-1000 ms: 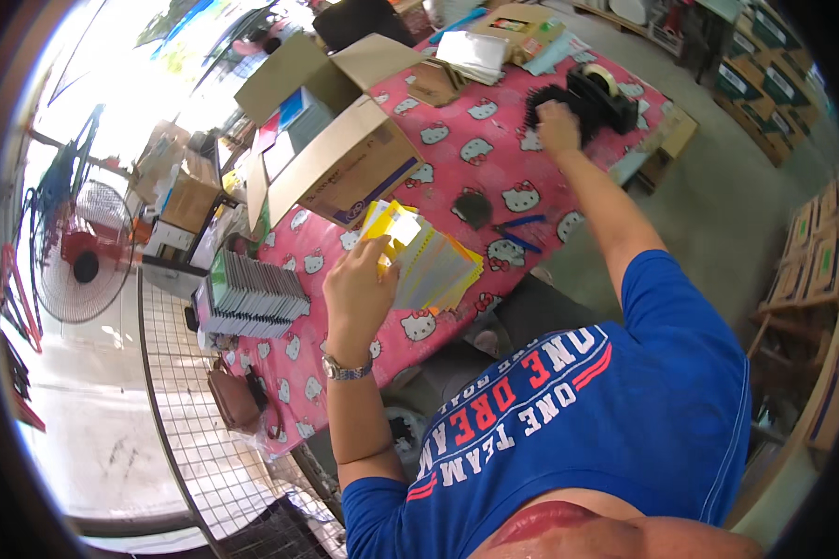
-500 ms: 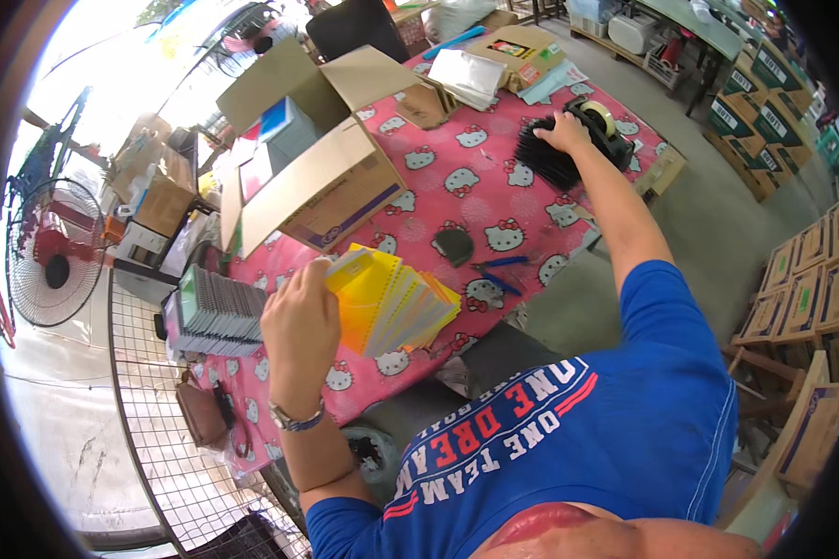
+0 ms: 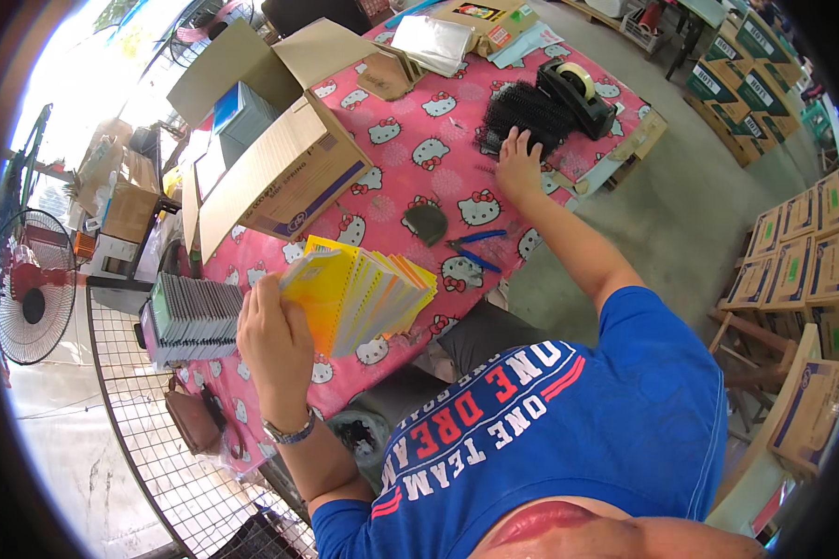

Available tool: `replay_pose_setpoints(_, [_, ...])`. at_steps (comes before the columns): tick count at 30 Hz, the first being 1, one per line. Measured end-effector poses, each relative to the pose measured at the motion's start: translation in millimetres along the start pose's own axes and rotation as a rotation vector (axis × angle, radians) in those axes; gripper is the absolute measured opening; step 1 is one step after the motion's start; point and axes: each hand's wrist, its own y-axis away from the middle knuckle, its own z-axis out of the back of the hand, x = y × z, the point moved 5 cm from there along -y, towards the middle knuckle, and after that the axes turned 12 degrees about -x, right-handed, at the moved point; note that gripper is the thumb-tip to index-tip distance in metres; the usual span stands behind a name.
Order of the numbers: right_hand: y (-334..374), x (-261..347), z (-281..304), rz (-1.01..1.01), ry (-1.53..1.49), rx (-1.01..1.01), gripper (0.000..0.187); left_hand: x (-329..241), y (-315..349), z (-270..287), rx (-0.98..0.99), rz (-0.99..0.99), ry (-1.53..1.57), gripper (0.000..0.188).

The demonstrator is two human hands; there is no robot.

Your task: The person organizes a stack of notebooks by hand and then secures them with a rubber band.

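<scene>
Sheets (image 3: 382, 296), fanned by the table's (image 3: 403, 191) near edge, and your left hand (image 3: 275, 335) has their left side clasped! Pliers (image 3: 482, 235) lie further right, then your right hand (image 3: 519, 170) touches black coils (image 3: 524, 114) near the right edge, its grip impossible to tell.

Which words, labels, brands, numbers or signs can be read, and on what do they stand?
I leave wording uncopied; it stands on:
Blue T-shirt: large white-and-red lettering, readable.
Open cardboard box: partly readable.
Green-and-brown cartons: white lettering, readable.
Yellow punched sheets: too small.
Cartons at right: too small.
Table's far carton: too small.
</scene>
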Motion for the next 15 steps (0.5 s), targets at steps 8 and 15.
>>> replay_pose_setpoints(8, [-15, -20, 14, -0.08, -0.433, -0.174, 0.059, 0, -2, -4, -0.013, -0.026, -0.034, 0.021])
replay_pose_setpoints(15, [29, 26, 27, 0.008, -0.497, 0.189, 0.07, 1, 1, -2, -0.102, -0.132, -0.147, 0.02])
